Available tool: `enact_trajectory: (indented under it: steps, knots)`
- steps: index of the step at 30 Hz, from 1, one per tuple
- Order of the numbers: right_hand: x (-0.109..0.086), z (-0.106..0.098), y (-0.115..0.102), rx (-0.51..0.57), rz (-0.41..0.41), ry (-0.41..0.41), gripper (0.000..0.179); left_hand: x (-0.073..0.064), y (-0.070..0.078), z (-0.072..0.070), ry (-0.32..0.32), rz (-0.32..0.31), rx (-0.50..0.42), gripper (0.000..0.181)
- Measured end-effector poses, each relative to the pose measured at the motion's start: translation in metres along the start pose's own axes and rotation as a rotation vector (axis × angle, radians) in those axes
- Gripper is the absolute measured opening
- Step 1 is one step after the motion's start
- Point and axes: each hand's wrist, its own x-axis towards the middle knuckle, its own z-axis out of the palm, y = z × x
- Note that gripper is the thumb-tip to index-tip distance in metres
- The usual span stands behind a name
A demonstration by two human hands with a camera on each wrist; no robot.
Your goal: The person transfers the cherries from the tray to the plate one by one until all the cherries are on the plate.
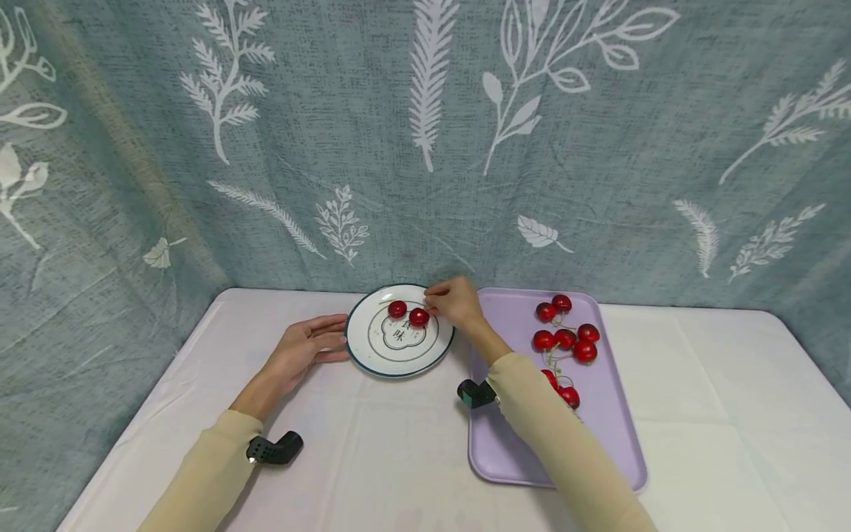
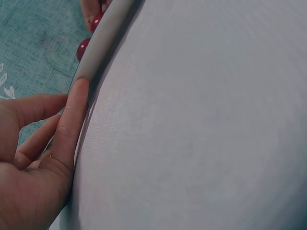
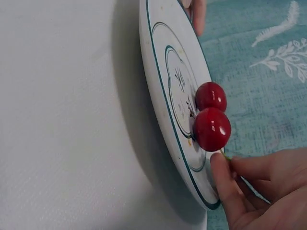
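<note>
Two red cherries (image 1: 408, 313) lie on a white plate (image 1: 372, 351) with a dark rim and printed characters. My right hand (image 1: 457, 301) is at the plate's right side, thumb and finger pinching the thin green stem (image 3: 225, 155) of the nearer cherry (image 3: 212, 129). The other cherry (image 3: 211, 96) sits just beyond it. On the opposite side, my left hand (image 1: 304, 346) touches the plate's left rim with fairly straight fingers (image 2: 72, 120). That rim appears edge-on in the left wrist view.
To the right, a light purple tray (image 1: 505, 451) holds several stemmed cherries (image 1: 565, 340), some partly covered by the right sleeve (image 1: 558, 436). White cloth (image 1: 705, 414) covers the table. A grey-green curtain (image 1: 372, 111) with white leaf prints hangs behind it.
</note>
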Motion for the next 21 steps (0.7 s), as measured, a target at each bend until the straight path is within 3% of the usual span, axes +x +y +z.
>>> enact_trajectory:
  steps: [5,16,21]
  knots:
    - [0.0001,0.0023,0.0004,-0.012,-0.008,0.06,0.016,0.0005,-0.0001,0.0004,0.003,0.005,0.007,0.054]
    - [-0.0002,0.0024,0.0017,-0.047,0.008,0.065,0.014,-0.0013,-0.0004,0.001,-0.003,0.018,-0.013,0.054]
    - [-0.0006,0.0054,0.0003,-0.008,0.02,0.1,0.014,-0.0018,-0.0007,0.001,0.003,0.022,-0.024,0.054]
